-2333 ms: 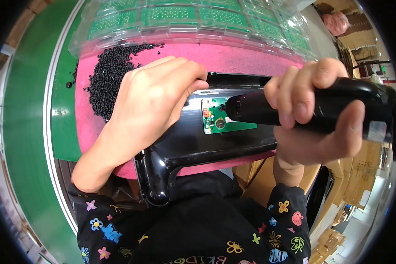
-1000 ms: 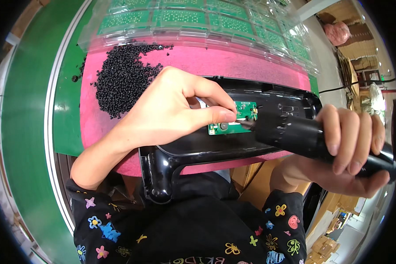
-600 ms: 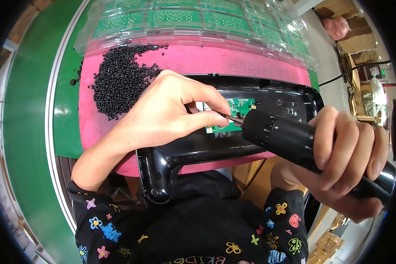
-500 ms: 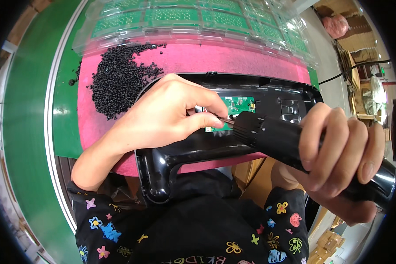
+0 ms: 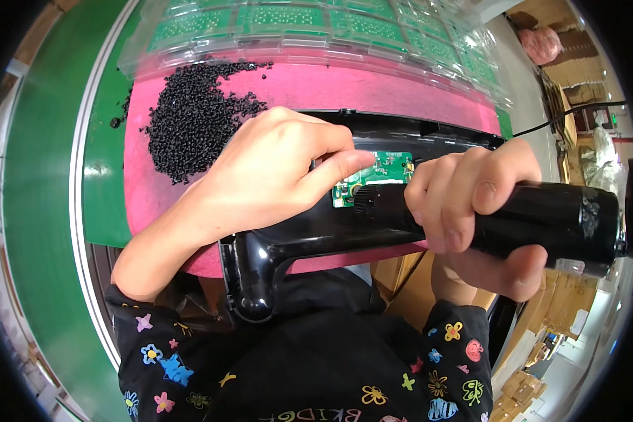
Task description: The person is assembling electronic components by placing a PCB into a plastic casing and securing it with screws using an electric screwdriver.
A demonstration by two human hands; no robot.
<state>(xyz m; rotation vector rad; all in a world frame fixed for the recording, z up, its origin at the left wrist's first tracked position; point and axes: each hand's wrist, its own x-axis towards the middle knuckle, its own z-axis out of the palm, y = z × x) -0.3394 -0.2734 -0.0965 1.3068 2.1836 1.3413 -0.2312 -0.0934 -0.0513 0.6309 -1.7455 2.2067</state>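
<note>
My right hand (image 5: 471,204) is wrapped round a black electric screwdriver (image 5: 548,225), which lies nearly level. Its ribbed nose meets the lower left part of a green circuit board (image 5: 390,169), and the bit is hidden. My left hand (image 5: 281,162) reaches over the board's left side with curled fingers and the thumb stretched across the board. Whatever its fingers hold, if anything, is out of sight. Beneath both hands lies a glossy black plastic housing (image 5: 309,243), with the board inside it.
A heap of small black screws (image 5: 197,116) is spread on the pink mat (image 5: 309,88), left of the housing. Clear plastic trays (image 5: 295,49) with green circuit boards stand at the back. A black cable (image 5: 563,112) runs along the right. Cardboard boxes (image 5: 570,302) are at the lower right.
The screwdriver has swung from a slant to nearly level, its nose moving left onto the board. My left fingers have come away from the bit they were pinching beside.
</note>
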